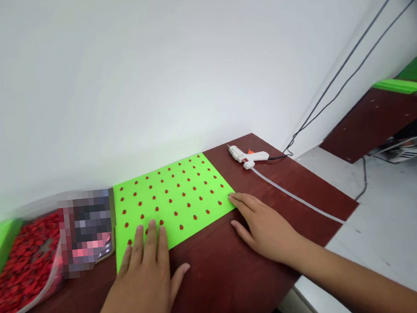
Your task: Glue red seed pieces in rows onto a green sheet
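Observation:
A bright green sheet (175, 191) dotted with several small red pieces lies flat on the dark red-brown table (222, 268). My left hand (146, 275) rests palm down on the sheet's near left corner, fingers stretched out and holding nothing. My right hand (263, 227) lies flat on the table, its fingertips touching the sheet's near right corner, also open.
A white glue gun (247, 156) lies at the table's far right with its black cord running up the wall, and a long clear glue stick (297, 198) beside it. A bag of red pieces (20, 265) sits at far left. Another table (371, 121) with green sheets stands at right.

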A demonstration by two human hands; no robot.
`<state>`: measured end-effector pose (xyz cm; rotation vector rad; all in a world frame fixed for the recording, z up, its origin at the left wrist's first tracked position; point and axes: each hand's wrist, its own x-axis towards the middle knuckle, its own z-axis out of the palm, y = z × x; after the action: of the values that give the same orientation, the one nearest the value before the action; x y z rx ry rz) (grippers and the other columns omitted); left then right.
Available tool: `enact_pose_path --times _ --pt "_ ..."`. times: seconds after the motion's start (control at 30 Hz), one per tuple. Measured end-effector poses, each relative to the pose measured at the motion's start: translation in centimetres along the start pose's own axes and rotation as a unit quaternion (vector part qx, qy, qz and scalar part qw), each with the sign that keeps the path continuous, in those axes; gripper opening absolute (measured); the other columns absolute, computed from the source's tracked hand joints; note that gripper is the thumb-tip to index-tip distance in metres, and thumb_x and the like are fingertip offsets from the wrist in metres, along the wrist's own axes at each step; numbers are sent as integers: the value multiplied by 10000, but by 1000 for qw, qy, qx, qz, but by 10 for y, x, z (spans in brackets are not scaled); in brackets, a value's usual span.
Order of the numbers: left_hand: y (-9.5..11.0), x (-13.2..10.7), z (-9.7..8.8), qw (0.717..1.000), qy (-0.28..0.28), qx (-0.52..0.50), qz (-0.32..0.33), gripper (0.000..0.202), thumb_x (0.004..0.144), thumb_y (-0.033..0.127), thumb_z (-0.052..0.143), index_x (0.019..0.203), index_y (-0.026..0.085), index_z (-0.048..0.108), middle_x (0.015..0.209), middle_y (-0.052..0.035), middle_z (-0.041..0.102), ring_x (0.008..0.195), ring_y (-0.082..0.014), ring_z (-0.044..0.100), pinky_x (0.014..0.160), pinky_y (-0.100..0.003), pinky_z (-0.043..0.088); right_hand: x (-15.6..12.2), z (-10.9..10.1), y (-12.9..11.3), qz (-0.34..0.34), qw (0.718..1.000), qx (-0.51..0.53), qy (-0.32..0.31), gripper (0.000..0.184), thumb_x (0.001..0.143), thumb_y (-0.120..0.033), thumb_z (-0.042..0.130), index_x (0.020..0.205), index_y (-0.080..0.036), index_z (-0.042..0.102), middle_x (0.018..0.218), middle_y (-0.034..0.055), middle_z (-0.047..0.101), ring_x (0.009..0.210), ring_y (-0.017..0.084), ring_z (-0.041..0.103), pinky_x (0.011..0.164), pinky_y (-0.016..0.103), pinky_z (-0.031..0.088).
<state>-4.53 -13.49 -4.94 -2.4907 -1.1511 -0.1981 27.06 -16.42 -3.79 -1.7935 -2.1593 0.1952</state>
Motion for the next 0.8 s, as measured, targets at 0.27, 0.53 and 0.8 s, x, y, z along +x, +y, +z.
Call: enact_pose_path --times 0.27,0.53,0.8 --pt "-7 -21 11 1000 24 6 -4 784 1105 601 292 1550 0 527 1632 -311 477 1468 -462 541 1090 -596 568 4 11 -10 -57 998 -34 -4 890 1065 -581 486 1753 -135 139 1813 189 141 1673 365 78 1316 617 289" --pt "-7 -20 4 1000 26 2 1 752 1097 575 363 1543 -5 537 1610 -317 501 1433 -473 574 1057 -596 583 17 -1 -9 -64 991 -6 -117 928 1030 -711 475 1722 -120 292 1766 196 258 1636 368 245 1309 581 323" --pt "-4 -21 3 1000 8 -3 -13 721 1093 551 387 1551 16 542 1627 -306 481 1473 -471 532 1094 -607 563 5 8 2 -65 994 -27 -78 873 1048 -663 491 1732 -168 271 1774 170 251 1629 343 272 1313 582 315"
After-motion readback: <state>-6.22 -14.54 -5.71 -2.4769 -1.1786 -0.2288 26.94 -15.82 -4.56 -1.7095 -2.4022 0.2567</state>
